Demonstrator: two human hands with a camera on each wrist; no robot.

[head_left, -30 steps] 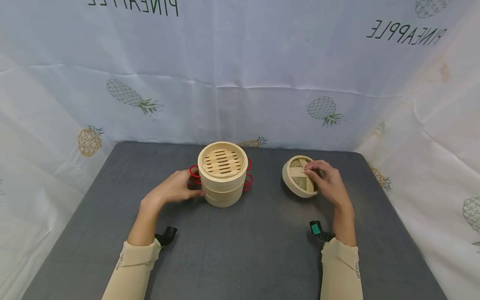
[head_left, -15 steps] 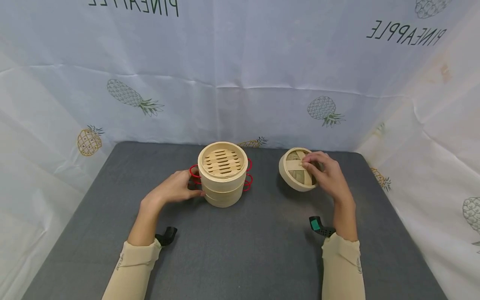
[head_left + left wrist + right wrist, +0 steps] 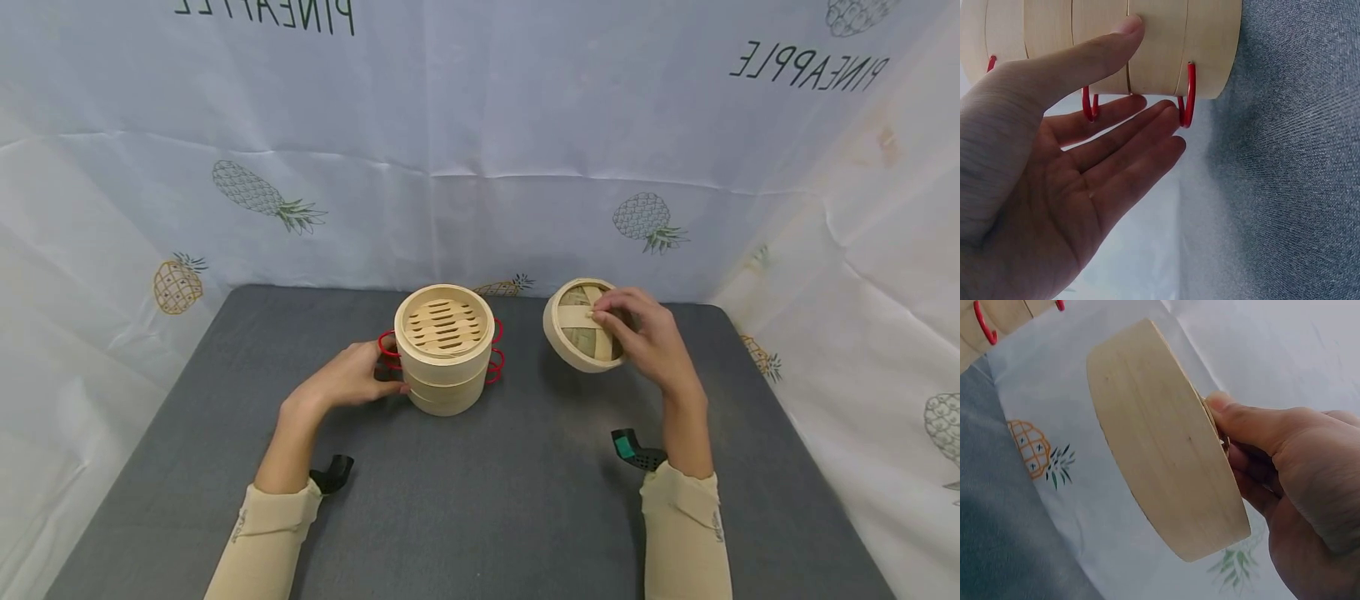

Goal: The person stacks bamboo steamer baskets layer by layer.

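A stacked bamboo steamer (image 3: pixel 446 367) with red loop handles stands upright on the table, its slatted top tier uncovered. My left hand (image 3: pixel 347 375) holds it by the left side; the thumb lies on its wall in the left wrist view, and the fingers (image 3: pixel 1129 169) reach by the red handles (image 3: pixel 1189 97). To the right, my right hand (image 3: pixel 651 337) pinches the woven bamboo steamer lid (image 3: pixel 577 318) at the loop on its top. The lid is tilted and held above the table, its side wall (image 3: pixel 1166 444) facing the right wrist camera.
Both stand at the far part of a dark grey table (image 3: pixel 480 500). A white pineapple-print cloth (image 3: pixel 450 125) hangs close behind the table and along both sides. Each wrist carries a black camera mount (image 3: pixel 637 450).
My right hand has raised the lid off the table and carried it left, a little toward the steamer. The left hand and the stack have stayed in place.
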